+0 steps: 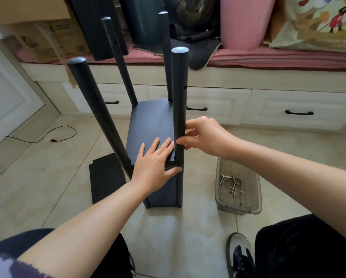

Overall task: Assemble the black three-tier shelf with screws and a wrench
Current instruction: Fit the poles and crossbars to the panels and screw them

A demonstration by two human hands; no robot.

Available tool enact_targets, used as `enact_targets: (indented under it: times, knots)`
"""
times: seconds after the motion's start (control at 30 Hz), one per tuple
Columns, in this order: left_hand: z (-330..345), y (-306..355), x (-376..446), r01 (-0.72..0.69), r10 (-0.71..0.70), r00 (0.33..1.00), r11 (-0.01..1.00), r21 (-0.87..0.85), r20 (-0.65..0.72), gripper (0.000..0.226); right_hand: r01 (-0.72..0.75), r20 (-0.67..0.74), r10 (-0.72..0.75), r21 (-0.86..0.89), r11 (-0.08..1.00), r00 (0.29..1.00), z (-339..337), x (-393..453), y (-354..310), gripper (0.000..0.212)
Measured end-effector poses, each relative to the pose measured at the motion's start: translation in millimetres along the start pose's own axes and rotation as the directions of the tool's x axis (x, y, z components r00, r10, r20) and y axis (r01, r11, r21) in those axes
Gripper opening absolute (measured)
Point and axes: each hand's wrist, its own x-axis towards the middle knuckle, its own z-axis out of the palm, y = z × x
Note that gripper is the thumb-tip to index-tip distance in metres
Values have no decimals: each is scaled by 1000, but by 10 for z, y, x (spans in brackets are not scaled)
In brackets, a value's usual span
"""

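The black shelf frame stands on the tiled floor with several round black poles rising from it. A black shelf board (150, 125) sits between the poles, and a lower board (164, 194) shows beneath it. My left hand (154, 163) lies flat on the board's near right corner, thumb wrapped under its edge. My right hand (203, 135) holds the near right pole (179, 97) just above the board, fingers curled round it. A third black board (106, 177) lies flat on the floor to the left.
A clear plastic bin (238, 205) with a wrench (225, 177) and several screws stands on the floor at the right. White drawers (288, 111) and a cushioned bench run behind. A black cable (53, 137) trails at the left. My shoe (240, 255) is at the bottom.
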Motion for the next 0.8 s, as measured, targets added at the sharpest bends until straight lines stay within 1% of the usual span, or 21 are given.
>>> enact_targets:
  times: [0.07, 0.17, 0.23, 0.3, 0.37, 0.5, 0.63, 0.73, 0.8]
  knots:
    - [33, 27, -17, 15, -15, 998, 1000, 6, -62, 82, -8, -15, 8, 2, 1000, 1000, 14, -8, -1, 16]
    - [52, 78, -13, 32, -32, 995, 999, 0, -92, 79, -28, -54, 32, 63, 998, 998, 62, -37, 5, 16]
    - [52, 122, -18, 43, -45, 993, 999, -20, -109, 74, -37, -61, 46, 132, 991, 997, 78, -85, 16, 23]
    - [47, 148, -22, 45, -48, 991, 998, -32, -126, 71, -57, -38, 66, 195, 979, 997, 54, -135, 49, 32]
    - [48, 149, -22, 44, -49, 990, 998, -39, -135, 71, -89, -25, 95, 198, 976, 995, -4, -186, 116, 36]
    - [38, 153, -32, 42, -46, 990, 999, -35, -132, 72, -187, -17, 191, 122, 975, 982, -146, -261, 365, 26]
    - [14, 168, -33, 33, -38, 990, 999, -39, -136, 69, -343, 52, 339, 119, 932, 939, -200, -253, 737, 15]
    - [10, 192, -39, 21, -31, 987, 998, -63, -160, 66, -415, 109, 415, -22, 910, 903, -119, -221, 1099, 13]
    - [14, 208, -39, 20, -30, 985, 998, -60, -170, 64, -441, 163, 470, -185, 878, 867, -57, -176, 1346, 16]
